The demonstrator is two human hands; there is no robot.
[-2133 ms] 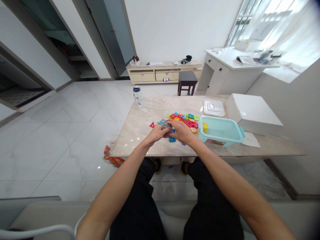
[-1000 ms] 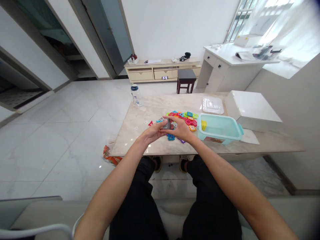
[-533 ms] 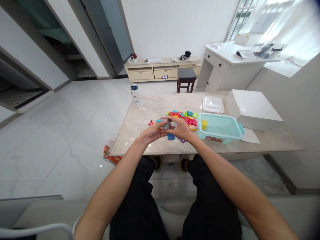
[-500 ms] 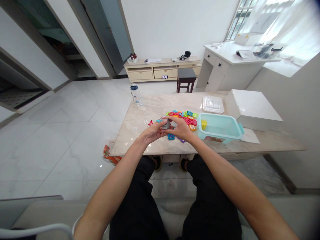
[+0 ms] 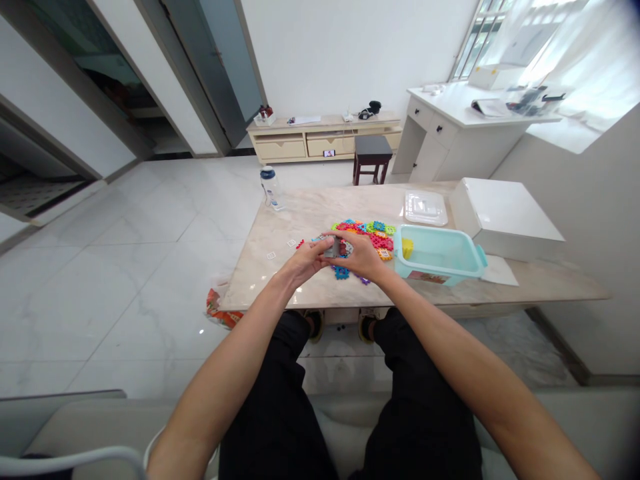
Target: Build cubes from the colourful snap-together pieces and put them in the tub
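Hands at work over a marble-topped table (image 5: 300, 220), with the seated person's bare forearms reaching forward from black trousers (image 5: 425, 400) toward its middle. The left hand (image 5: 304, 262) and the right hand (image 5: 360, 257) are closed narrowly together, each pinching one side of a small grey piece (image 5: 331, 248), which is held just above the table's surface. Its exact form is too small to tell.

Directly under and beyond the hands, a scattered pile of multicoloured interlocking plastic tiles (image 5: 363, 233) lies on the table. On the table's right half stand a pale teal plastic tub (image 5: 437, 260), with a yellow piece (image 5: 407, 248) inside it at the end nearest the hands, and a transparent plastic lid (image 5: 425, 208) just behind it. A white box (image 5: 505, 219) sits at the right end, and a sheet of paper (image 5: 497, 270) lies beside it. A water bottle (image 5: 270, 190) stands at the far left corner.

Beyond the table's far edge are a dark stool (image 5: 371, 150), a low cream cabinet (image 5: 323, 148) against the wall, and a white desk (image 5: 440, 127) beneath a curtained window (image 5: 520, 40). An orange printed bag (image 5: 220, 310) lies on the white marble-tile floor (image 5: 135, 320) at the table's near left corner.
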